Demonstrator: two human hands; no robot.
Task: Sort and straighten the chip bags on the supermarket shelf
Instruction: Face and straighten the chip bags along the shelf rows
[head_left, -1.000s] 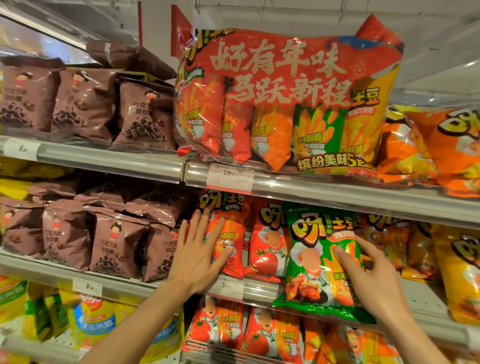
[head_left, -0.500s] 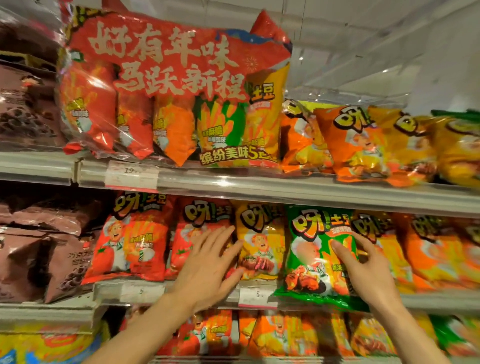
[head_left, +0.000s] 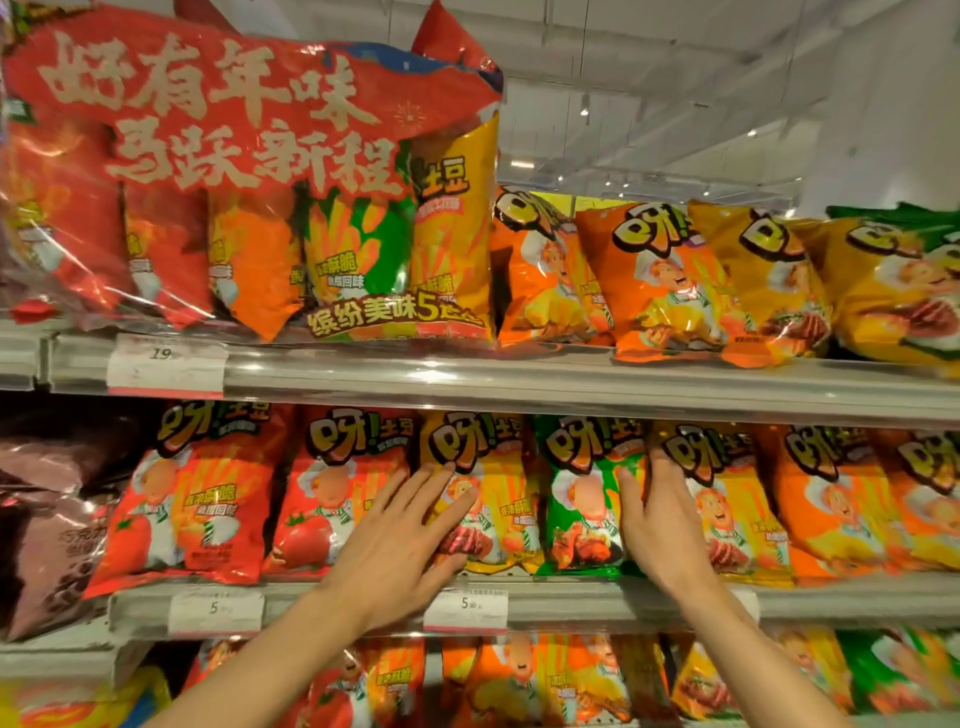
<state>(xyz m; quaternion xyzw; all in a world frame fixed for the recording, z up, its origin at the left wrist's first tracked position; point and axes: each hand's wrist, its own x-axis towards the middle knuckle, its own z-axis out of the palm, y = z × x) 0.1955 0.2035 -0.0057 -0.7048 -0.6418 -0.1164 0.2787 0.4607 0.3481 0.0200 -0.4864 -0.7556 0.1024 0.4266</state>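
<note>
The green chip bag (head_left: 582, 499) stands upright on the middle shelf (head_left: 571, 597), squeezed between a yellow bag (head_left: 493, 499) on its left and an orange-and-yellow bag (head_left: 727, 504) on its right, all three facing front. The right hand (head_left: 657, 525) is at the green bag's right edge: the thumb lies across its front, while the fingers reach behind that edge, so it looks like a pinch on the side of the bag. The left hand (head_left: 400, 540) lies flat with fingers straight and spread, its fingertips pressing the front of the yellow bag and the palm over the edge of a red tomato bag (head_left: 332, 493). Another red tomato bag (head_left: 192, 493) stands further left, beside dark brown snack bags (head_left: 47, 519) at the end of the row. White price tags (head_left: 465, 608) sit in the shelf's front rail, one just below the left wrist. On the upper shelf (head_left: 571, 384) a large red multipack (head_left: 249, 176) leans at the left, with orange bags (head_left: 660, 280) and yellow ones lined up to its right. More bags fill the lower shelf, partly hidden by both forearms.
</note>
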